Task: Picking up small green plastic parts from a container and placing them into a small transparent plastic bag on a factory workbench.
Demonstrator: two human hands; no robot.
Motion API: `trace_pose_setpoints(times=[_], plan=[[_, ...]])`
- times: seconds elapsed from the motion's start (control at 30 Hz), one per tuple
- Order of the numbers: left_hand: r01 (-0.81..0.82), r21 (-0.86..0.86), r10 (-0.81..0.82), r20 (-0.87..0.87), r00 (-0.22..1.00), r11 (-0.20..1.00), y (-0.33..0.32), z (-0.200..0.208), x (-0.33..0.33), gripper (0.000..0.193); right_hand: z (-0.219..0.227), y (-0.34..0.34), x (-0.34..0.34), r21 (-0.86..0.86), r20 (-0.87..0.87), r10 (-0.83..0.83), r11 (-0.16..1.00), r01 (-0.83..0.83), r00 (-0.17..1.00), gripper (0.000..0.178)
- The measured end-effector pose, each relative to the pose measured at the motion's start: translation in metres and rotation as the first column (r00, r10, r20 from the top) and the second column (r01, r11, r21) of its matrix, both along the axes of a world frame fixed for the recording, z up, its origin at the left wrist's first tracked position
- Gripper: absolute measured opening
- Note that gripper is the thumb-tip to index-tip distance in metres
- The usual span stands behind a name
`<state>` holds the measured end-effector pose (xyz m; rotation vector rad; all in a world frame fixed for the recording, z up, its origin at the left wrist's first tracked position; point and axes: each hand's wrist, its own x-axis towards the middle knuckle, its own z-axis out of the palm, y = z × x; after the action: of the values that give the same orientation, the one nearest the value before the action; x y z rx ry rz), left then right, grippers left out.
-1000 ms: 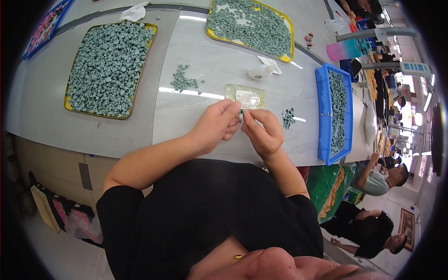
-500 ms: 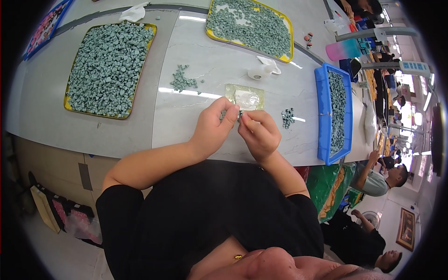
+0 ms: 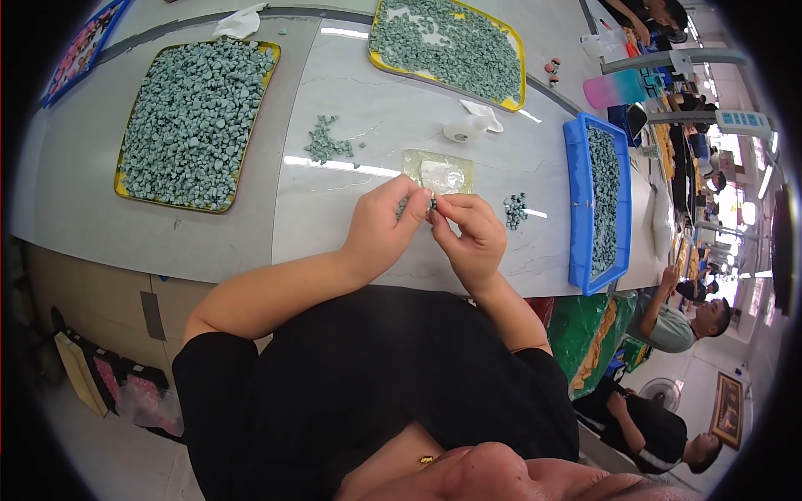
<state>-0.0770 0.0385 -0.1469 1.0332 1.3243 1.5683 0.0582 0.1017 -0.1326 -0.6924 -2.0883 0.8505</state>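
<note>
While I watch remotely, the grey table (image 3: 384,113) bears a left tray (image 3: 273,57) full of green chunks (image 3: 196,125), a blue bin (image 3: 581,204) at right and a far tray (image 3: 524,83). Left hand (image 3: 380,224) and right hand (image 3: 474,242) meet near centre, just before a yellowish pad (image 3: 464,164). Left heap (image 3: 326,144) outsizes right heap (image 3: 516,211). Smallest: dark green piece (image 3: 432,204) between the hands, in the left's narrow pinch; right fingertips close beside it, grip I cannot tell.

Pale table (image 3: 368,104) beneath yellow trays (image 3: 122,185), blue bin (image 3: 581,209), green pieces (image 3: 324,145).
</note>
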Motion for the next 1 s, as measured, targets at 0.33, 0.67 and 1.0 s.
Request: trace_pose_setpoints(times=[0.33, 0.67, 1.0], plan=[[-0.018, -0.154, 0.020, 0.010, 1.000, 0.988, 0.000, 0.002, -0.003, 0.034, -0.003, -0.002, -0.001, 0.060, 0.047, -0.035, 0.998, 0.033, 0.998, 0.023], [0.141, -0.291, -0.152, -0.014, 0.988, 0.946, 0.008, -0.002, 0.009, 0.036, 0.016, 0.030, 0.048, -0.160, 0.298, -0.017, 0.985, 0.067, 0.954, 0.016], [0.444, -0.292, -0.117, 0.713, 0.691, 0.847, 0.018, 0.001, 0.011, 0.022, 0.009, 0.069, 0.108, 0.203, 0.626, -0.298, 0.955, 0.218, 0.721, 0.018]])
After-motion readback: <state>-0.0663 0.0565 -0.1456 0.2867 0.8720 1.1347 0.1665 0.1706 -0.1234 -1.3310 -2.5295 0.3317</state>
